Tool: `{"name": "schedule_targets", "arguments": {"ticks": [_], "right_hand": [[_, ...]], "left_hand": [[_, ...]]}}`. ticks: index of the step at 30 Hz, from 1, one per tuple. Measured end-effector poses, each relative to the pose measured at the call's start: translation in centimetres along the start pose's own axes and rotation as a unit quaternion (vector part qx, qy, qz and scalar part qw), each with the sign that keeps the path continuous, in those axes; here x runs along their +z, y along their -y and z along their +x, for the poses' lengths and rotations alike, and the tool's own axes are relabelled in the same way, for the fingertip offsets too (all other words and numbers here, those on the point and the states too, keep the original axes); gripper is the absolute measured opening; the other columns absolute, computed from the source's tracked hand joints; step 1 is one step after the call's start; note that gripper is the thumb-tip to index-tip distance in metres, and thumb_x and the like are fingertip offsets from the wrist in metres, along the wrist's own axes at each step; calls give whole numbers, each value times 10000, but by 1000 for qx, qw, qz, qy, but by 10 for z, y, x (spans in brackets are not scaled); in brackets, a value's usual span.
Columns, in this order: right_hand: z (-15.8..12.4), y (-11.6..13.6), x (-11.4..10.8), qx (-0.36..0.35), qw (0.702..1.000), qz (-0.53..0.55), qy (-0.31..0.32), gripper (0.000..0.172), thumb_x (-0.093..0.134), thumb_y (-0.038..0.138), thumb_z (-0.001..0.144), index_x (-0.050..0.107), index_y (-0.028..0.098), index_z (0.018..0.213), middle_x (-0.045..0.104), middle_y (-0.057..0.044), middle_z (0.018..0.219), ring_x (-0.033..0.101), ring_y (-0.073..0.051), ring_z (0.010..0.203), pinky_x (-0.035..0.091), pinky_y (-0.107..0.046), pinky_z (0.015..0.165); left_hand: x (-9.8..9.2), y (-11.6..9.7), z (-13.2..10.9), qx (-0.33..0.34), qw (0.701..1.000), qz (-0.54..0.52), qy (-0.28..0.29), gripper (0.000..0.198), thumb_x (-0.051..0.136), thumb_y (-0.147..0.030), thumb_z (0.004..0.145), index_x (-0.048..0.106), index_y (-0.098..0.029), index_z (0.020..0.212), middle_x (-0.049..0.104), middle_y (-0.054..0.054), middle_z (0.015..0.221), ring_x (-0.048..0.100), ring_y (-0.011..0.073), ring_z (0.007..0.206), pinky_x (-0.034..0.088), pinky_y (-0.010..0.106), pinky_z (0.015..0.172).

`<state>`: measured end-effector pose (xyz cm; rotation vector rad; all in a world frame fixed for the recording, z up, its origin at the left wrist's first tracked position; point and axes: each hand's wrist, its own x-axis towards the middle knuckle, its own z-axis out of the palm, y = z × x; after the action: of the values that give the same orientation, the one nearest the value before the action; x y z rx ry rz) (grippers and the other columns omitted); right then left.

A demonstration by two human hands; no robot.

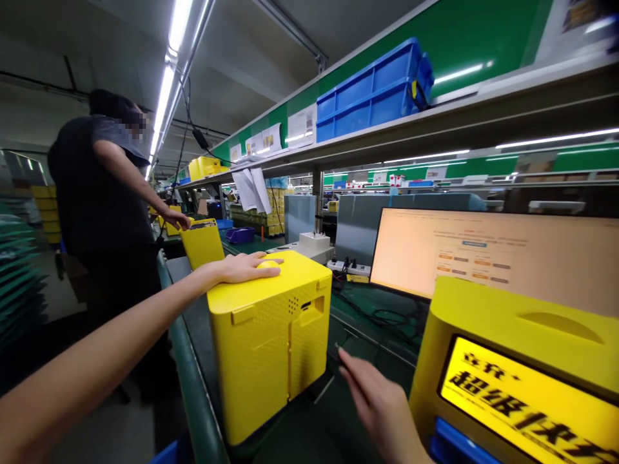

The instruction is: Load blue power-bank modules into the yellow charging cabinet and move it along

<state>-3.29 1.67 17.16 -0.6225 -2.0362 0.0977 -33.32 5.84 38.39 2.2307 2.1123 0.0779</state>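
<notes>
My left hand (246, 267) lies flat with fingers stretched out on top of a yellow box-shaped machine (256, 361), around a small raised yellow dome. The machine stands upright on the green bench; the side towards me has a seam, small holes and a recessed port panel (309, 308). Just right of the machine, apart from it, my right hand (374, 393) pinches a small dark piece that looks like a cable end (337, 348). Its other fingers are partly hidden. A second yellow machine (512, 322) with a lit yellow screen (527, 399) is close on the right.
A monitor (411, 251) and loose black cables (387, 316) are behind the machines. Overhead, a shelf (348, 138) carries a blue crate (370, 90). A co-worker (106, 174) at the left touches another yellow machine (203, 241). The bench's green edge (191, 380) runs along the left.
</notes>
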Motion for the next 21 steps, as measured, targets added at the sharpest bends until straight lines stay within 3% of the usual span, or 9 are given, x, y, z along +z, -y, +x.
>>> {"name": "schedule_targets", "arguments": {"ticks": [2,5,9,15,18,21], "right_hand": [[41,1,5,19,1000,-6,-19,318,368,166,952,535,145,1222,636,-82,1067,620,-179,919,498,-243,808],[79,6,8,79,996,-40,10,295,413,148,920,597,146,1151,667,-81,990,638,-209,849,510,-274,745],[93,14,5,127,988,-66,51,245,484,121,895,640,205,1065,690,-42,885,646,-208,771,483,-253,658],[114,26,9,141,956,-229,116,151,515,114,870,629,176,794,661,-43,724,626,-229,643,372,-263,502],[123,21,12,128,957,-232,114,154,486,146,901,630,191,929,662,-43,811,620,-232,691,423,-283,545],[108,17,6,90,962,-234,110,338,518,118,869,532,183,1200,567,-105,1161,524,-281,1042,460,-390,815]], "left_hand": [[2,-6,-3,31,999,-15,3,627,282,-742,785,347,-437,1330,220,-28,1490,333,335,1282,171,507,1069],[4,-10,-5,68,997,-31,-3,604,291,-714,808,379,-409,1322,246,-22,1482,317,279,1301,182,426,1087],[6,-9,-4,93,994,-45,-27,587,317,-697,820,437,-376,1295,315,-39,1451,342,244,1289,207,364,1085],[7,-7,-5,115,992,-41,-44,540,320,-657,847,477,-352,1264,372,-78,1415,372,207,1254,260,345,1063],[6,-6,-1,55,998,-13,-41,557,276,-697,828,460,-406,1265,343,-99,1428,394,228,1243,251,383,1064],[5,-6,15,-36,998,15,-54,684,269,-780,759,473,-377,1273,404,-22,1398,457,331,1178,281,506,1014]]}}
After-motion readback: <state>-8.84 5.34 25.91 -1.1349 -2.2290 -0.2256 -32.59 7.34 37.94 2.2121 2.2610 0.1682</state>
